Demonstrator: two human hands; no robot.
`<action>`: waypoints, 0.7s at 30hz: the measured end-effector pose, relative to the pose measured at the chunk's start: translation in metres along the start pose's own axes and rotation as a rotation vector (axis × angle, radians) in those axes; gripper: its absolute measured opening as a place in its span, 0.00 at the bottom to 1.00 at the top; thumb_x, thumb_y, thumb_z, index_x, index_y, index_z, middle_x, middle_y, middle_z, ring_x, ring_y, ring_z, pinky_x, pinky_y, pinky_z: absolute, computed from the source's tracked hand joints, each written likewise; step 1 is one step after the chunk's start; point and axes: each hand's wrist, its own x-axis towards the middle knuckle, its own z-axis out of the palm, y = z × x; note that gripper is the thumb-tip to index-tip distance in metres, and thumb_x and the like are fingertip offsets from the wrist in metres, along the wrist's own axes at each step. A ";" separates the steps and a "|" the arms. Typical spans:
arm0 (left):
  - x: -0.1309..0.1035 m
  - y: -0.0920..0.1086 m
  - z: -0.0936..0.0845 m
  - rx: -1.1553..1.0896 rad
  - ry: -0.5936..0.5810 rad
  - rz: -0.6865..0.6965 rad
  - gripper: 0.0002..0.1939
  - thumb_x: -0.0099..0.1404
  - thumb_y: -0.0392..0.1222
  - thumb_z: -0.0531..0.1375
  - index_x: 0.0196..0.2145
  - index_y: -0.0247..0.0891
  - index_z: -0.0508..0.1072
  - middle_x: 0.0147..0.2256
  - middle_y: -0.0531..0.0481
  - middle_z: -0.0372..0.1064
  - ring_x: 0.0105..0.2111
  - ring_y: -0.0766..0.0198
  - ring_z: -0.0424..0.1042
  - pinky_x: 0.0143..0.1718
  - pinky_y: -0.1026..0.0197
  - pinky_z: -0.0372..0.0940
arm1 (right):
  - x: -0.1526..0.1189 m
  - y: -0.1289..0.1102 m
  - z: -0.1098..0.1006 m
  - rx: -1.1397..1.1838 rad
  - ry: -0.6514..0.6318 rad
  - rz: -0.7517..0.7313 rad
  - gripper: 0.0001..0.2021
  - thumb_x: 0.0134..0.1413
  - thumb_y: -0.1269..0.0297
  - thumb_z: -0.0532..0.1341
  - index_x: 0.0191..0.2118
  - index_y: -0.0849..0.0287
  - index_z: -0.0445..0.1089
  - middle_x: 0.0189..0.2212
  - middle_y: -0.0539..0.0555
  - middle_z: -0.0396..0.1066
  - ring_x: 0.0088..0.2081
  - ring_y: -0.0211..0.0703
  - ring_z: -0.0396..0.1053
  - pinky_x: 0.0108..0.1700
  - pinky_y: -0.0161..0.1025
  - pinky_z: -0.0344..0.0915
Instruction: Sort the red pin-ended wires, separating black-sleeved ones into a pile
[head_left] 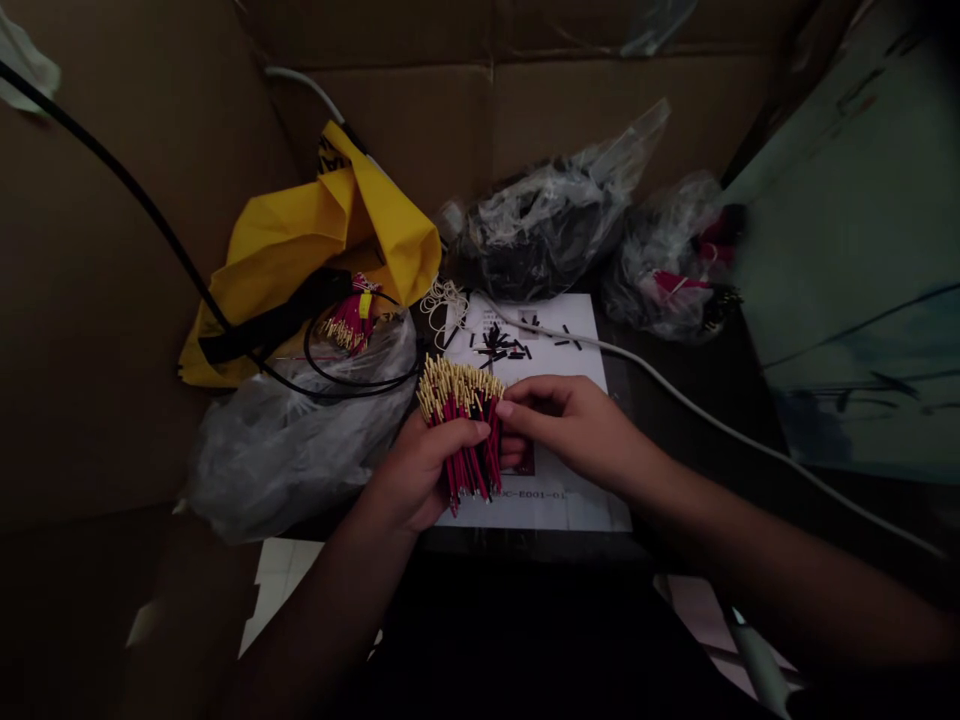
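Observation:
A thick bundle of short red wires (469, 450) with gold-coloured pins on their upper ends is clasped in my left hand (420, 475), the thumb lying across its front. At the bundle's right side, my right hand (574, 425) pinches near the gold tips with thumb and index finger. Whether a single wire is between those fingertips is too small to make out. Beneath both hands lies a printed white sheet (577, 500). Small black tube pieces (499, 345) are scattered on the sheet just beyond the bundle.
To the left are a yellow bag (277, 230), another tied red wire bundle (352, 315) and a grey plastic bag (270, 460). Clear bags with dark contents (547, 225) stand behind. A white cable (675, 390) crosses rightward; a black cable (142, 195) arcs at left. Cardboard walls (405, 120) enclose the back.

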 end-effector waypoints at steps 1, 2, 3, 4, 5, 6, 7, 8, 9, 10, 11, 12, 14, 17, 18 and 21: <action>0.000 -0.001 0.001 0.002 -0.011 0.009 0.15 0.53 0.30 0.64 0.40 0.29 0.77 0.31 0.40 0.79 0.31 0.53 0.80 0.38 0.50 0.76 | 0.002 0.000 0.001 0.089 -0.023 0.050 0.11 0.55 0.55 0.65 0.34 0.59 0.72 0.22 0.49 0.71 0.24 0.38 0.71 0.28 0.38 0.69; 0.000 -0.001 0.002 0.003 -0.023 0.015 0.15 0.53 0.30 0.64 0.41 0.29 0.77 0.32 0.40 0.79 0.31 0.53 0.80 0.38 0.49 0.76 | 0.003 0.000 0.000 0.145 -0.032 0.077 0.12 0.53 0.55 0.66 0.33 0.59 0.72 0.21 0.49 0.71 0.23 0.38 0.70 0.28 0.38 0.69; 0.000 -0.002 0.002 0.004 -0.033 0.016 0.16 0.53 0.30 0.64 0.41 0.29 0.76 0.33 0.40 0.79 0.31 0.53 0.80 0.39 0.49 0.76 | 0.003 0.001 0.000 0.178 -0.036 0.091 0.12 0.51 0.55 0.67 0.32 0.59 0.72 0.21 0.48 0.70 0.22 0.38 0.70 0.27 0.38 0.69; 0.000 -0.002 0.002 0.005 -0.037 0.014 0.16 0.53 0.30 0.64 0.41 0.29 0.76 0.33 0.39 0.79 0.32 0.53 0.80 0.39 0.49 0.76 | 0.003 0.001 -0.001 0.198 -0.041 0.098 0.12 0.50 0.55 0.68 0.32 0.59 0.73 0.21 0.49 0.71 0.22 0.38 0.71 0.27 0.38 0.70; 0.001 -0.003 0.002 0.007 -0.035 0.008 0.16 0.53 0.31 0.64 0.41 0.29 0.76 0.33 0.39 0.79 0.32 0.52 0.80 0.39 0.49 0.76 | 0.003 0.002 -0.002 0.208 -0.044 0.102 0.13 0.49 0.55 0.69 0.32 0.59 0.73 0.21 0.49 0.72 0.23 0.38 0.71 0.27 0.38 0.70; 0.001 -0.003 0.002 0.008 -0.028 -0.001 0.15 0.53 0.31 0.64 0.41 0.28 0.76 0.33 0.38 0.79 0.33 0.51 0.80 0.39 0.49 0.76 | 0.003 0.002 -0.004 0.207 -0.043 0.101 0.12 0.49 0.55 0.69 0.31 0.59 0.73 0.22 0.50 0.72 0.23 0.38 0.72 0.27 0.38 0.71; 0.002 -0.003 0.001 0.009 -0.015 -0.007 0.15 0.53 0.31 0.64 0.41 0.27 0.76 0.33 0.37 0.79 0.33 0.51 0.80 0.39 0.50 0.76 | 0.003 0.002 -0.004 0.199 -0.037 0.095 0.12 0.48 0.55 0.69 0.31 0.60 0.73 0.22 0.50 0.73 0.23 0.38 0.72 0.28 0.38 0.71; 0.002 -0.004 0.001 0.010 -0.001 -0.012 0.15 0.53 0.31 0.64 0.41 0.27 0.76 0.32 0.37 0.79 0.33 0.51 0.80 0.38 0.50 0.76 | 0.003 0.002 -0.005 0.190 -0.028 0.088 0.12 0.49 0.56 0.69 0.31 0.60 0.73 0.22 0.50 0.73 0.24 0.38 0.72 0.27 0.38 0.71; 0.003 -0.004 0.001 0.012 0.014 -0.014 0.15 0.53 0.31 0.64 0.41 0.27 0.76 0.32 0.37 0.79 0.33 0.50 0.80 0.39 0.50 0.76 | 0.003 0.002 -0.006 0.179 -0.018 0.081 0.12 0.49 0.56 0.69 0.32 0.60 0.73 0.23 0.50 0.73 0.24 0.38 0.72 0.27 0.38 0.71; 0.004 -0.004 0.001 0.013 0.025 -0.015 0.15 0.53 0.31 0.63 0.41 0.26 0.76 0.32 0.37 0.79 0.33 0.51 0.80 0.39 0.50 0.76 | 0.003 0.002 -0.006 0.167 -0.007 0.075 0.12 0.49 0.55 0.69 0.32 0.60 0.73 0.23 0.51 0.74 0.24 0.38 0.72 0.27 0.37 0.70; 0.004 -0.005 0.001 0.017 0.034 -0.013 0.15 0.54 0.31 0.63 0.41 0.26 0.77 0.31 0.37 0.79 0.33 0.51 0.80 0.38 0.50 0.76 | 0.003 0.002 -0.006 0.154 0.003 0.071 0.13 0.50 0.55 0.69 0.32 0.60 0.73 0.24 0.51 0.74 0.24 0.38 0.72 0.27 0.37 0.70; 0.005 -0.005 0.001 0.023 0.042 -0.008 0.14 0.54 0.31 0.63 0.40 0.27 0.77 0.31 0.37 0.79 0.32 0.51 0.80 0.37 0.51 0.76 | 0.004 0.002 -0.006 0.141 0.009 0.071 0.13 0.50 0.55 0.69 0.33 0.60 0.73 0.24 0.51 0.74 0.24 0.38 0.72 0.27 0.38 0.71; 0.006 -0.006 0.001 0.035 0.048 0.004 0.14 0.53 0.32 0.64 0.39 0.27 0.77 0.31 0.38 0.79 0.30 0.53 0.79 0.35 0.52 0.76 | 0.005 0.003 -0.005 0.121 0.024 0.068 0.13 0.50 0.55 0.68 0.33 0.61 0.73 0.24 0.52 0.74 0.24 0.39 0.72 0.27 0.38 0.71; 0.006 -0.007 0.002 0.042 0.058 0.012 0.12 0.53 0.33 0.64 0.37 0.28 0.78 0.31 0.38 0.79 0.28 0.53 0.79 0.33 0.53 0.76 | 0.006 0.005 -0.004 0.140 0.033 0.055 0.12 0.52 0.55 0.66 0.31 0.61 0.72 0.25 0.52 0.74 0.24 0.38 0.73 0.27 0.38 0.72; 0.006 -0.007 0.003 0.040 0.063 0.011 0.11 0.53 0.33 0.64 0.36 0.28 0.78 0.31 0.38 0.79 0.29 0.53 0.79 0.33 0.53 0.76 | 0.006 0.005 -0.004 0.149 0.036 0.051 0.12 0.53 0.56 0.65 0.31 0.61 0.71 0.25 0.52 0.74 0.24 0.38 0.73 0.27 0.38 0.72; 0.006 -0.008 0.004 0.027 0.071 0.011 0.11 0.52 0.33 0.65 0.36 0.28 0.78 0.31 0.39 0.79 0.30 0.53 0.79 0.34 0.52 0.76 | 0.006 0.004 -0.004 0.143 0.064 0.040 0.12 0.54 0.56 0.65 0.30 0.60 0.70 0.25 0.51 0.74 0.23 0.38 0.73 0.26 0.37 0.72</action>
